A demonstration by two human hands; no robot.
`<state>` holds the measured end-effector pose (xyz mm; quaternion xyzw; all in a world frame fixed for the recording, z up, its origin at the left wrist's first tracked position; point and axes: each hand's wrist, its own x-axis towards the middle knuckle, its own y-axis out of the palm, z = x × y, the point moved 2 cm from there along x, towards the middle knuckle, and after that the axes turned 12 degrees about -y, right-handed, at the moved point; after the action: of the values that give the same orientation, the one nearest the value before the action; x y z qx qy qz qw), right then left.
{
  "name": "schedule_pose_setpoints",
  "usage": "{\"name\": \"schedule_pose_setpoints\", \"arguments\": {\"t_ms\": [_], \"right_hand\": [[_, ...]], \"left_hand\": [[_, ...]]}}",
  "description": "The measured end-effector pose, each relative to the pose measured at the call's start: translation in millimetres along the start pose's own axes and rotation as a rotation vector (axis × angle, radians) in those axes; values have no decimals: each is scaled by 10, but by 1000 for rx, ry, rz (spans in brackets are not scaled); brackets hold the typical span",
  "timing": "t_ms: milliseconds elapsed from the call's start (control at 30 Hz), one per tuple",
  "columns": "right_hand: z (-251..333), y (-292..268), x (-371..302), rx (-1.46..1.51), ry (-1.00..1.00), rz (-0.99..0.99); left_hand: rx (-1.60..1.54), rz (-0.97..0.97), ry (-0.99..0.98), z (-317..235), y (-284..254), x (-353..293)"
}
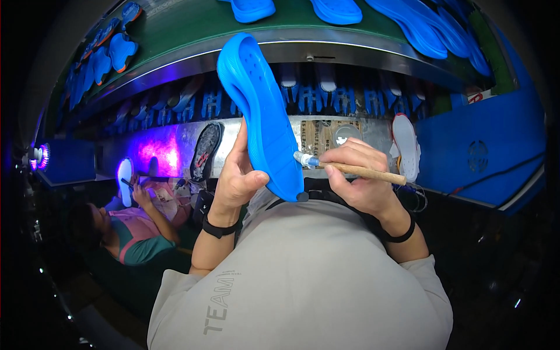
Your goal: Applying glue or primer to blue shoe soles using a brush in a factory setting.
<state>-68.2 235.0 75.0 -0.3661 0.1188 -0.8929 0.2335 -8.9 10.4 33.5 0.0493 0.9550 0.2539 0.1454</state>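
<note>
Shirt (315, 268), held sole (265, 125); metal bench (378, 131), green conveyor (186, 29) beyond.

The blue sole (271, 140) is showing me a smooth, faintly glossy, foam-like face and ridged side; the brush handle (367, 171) is looking like matt wood. The metal bench (379, 131) is gleaming, while the pale shirt (326, 256) is looking like soft matt cloth.

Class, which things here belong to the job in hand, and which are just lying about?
Part of the job:
blue sole, in the left grip
brush, at its edge, in the right grip

Lying about, apparently:
black shoe
white-bottomed shoe
other soles on the green belt
</note>
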Motion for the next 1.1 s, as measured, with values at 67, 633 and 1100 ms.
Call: {"name": "schedule_pose_setpoints", "arguments": {"t_ms": [67, 633, 1100], "right_hand": [[25, -4, -16, 9, -15, 29], [82, 38, -93, -32, -122, 37], [266, -29, -163, 128, -28, 42]], "left_hand": [[6, 5, -1, 8, -20, -7], [-37, 37, -53, 1, -27, -116], [18, 64, -24, 66, -187, -225]]}}
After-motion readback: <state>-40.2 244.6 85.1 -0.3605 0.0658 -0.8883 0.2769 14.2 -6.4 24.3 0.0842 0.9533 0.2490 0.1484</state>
